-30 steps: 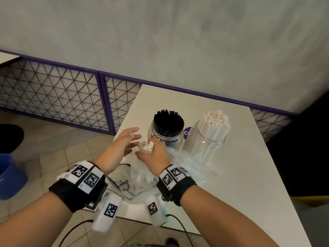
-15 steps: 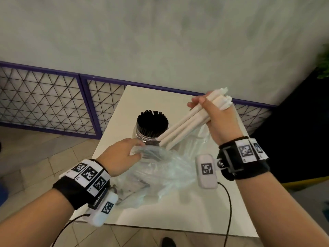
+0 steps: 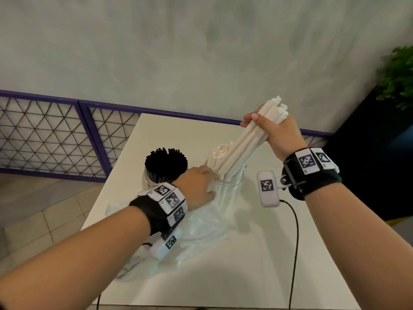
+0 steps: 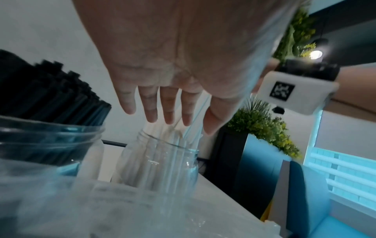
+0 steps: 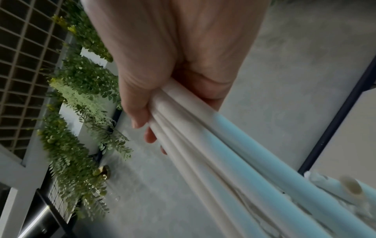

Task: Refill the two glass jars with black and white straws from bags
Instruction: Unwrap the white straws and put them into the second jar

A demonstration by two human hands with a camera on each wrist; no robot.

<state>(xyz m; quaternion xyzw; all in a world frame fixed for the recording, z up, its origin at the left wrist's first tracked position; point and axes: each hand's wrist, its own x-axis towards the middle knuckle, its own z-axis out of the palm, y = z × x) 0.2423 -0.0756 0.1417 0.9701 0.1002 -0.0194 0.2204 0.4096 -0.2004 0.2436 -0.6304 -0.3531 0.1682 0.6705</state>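
My right hand (image 3: pixel 271 130) grips a bundle of white straws (image 3: pixel 243 148) near its top and holds it slanted, with the lower ends inside the right glass jar (image 3: pixel 230 186). That jar holds more white straws (image 3: pixel 220 151). In the right wrist view the fingers (image 5: pixel 146 125) curl round the bundle (image 5: pixel 213 153). My left hand (image 3: pixel 197 183) reaches to the jar's left side with straight fingers (image 4: pixel 168 112) over the jar mouth (image 4: pixel 160 161). The left jar (image 3: pixel 156 177) is packed with black straws (image 3: pixel 166 161). A crumpled clear plastic bag (image 3: pixel 201 233) lies in front of the jars.
The white table (image 3: pixel 257 265) drops off at its left edge to a tiled floor (image 3: pixel 44 220). A purple-framed mesh fence (image 3: pixel 55 135) and a grey wall stand behind. A green plant (image 3: pixel 397 77) is at the far right. A black cable (image 3: pixel 295 242) hangs from my right wrist.
My right hand pulled the white straw bundle out of the bag, raised it and brought its lower ends into the right jar. My left hand left the bag and moved to that jar.
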